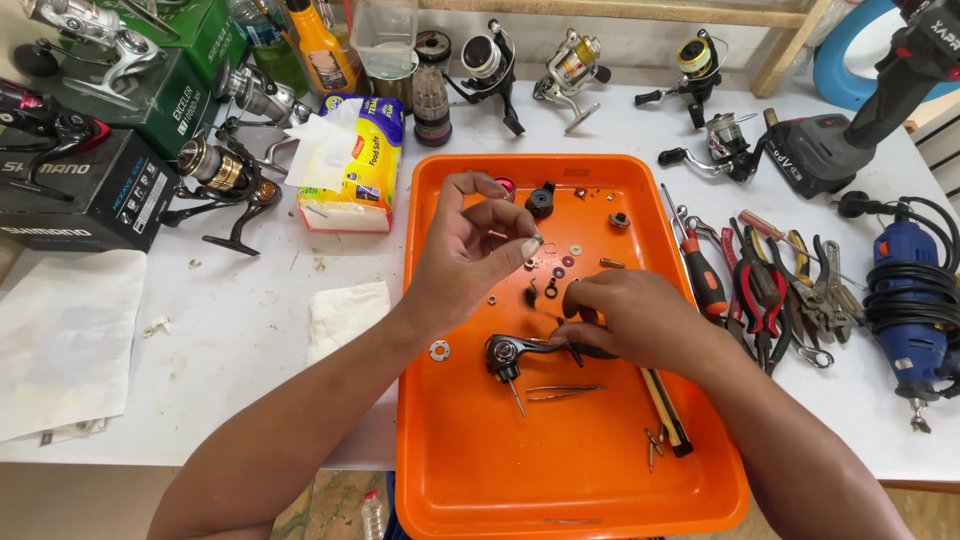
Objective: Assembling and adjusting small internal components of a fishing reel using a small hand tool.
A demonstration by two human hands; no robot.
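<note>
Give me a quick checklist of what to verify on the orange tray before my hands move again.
1. Left hand pinching a tiny part at its fingertips: ok, though the part is too small to identify.
2. Right hand holding the black reel piece down: ok.
3. Tweezers on the tray beside the reel piece: ok.
4. Washers on the tray, none on the rim: ok.
5. Screwdriver off the tray, to its right: ok.
</note>
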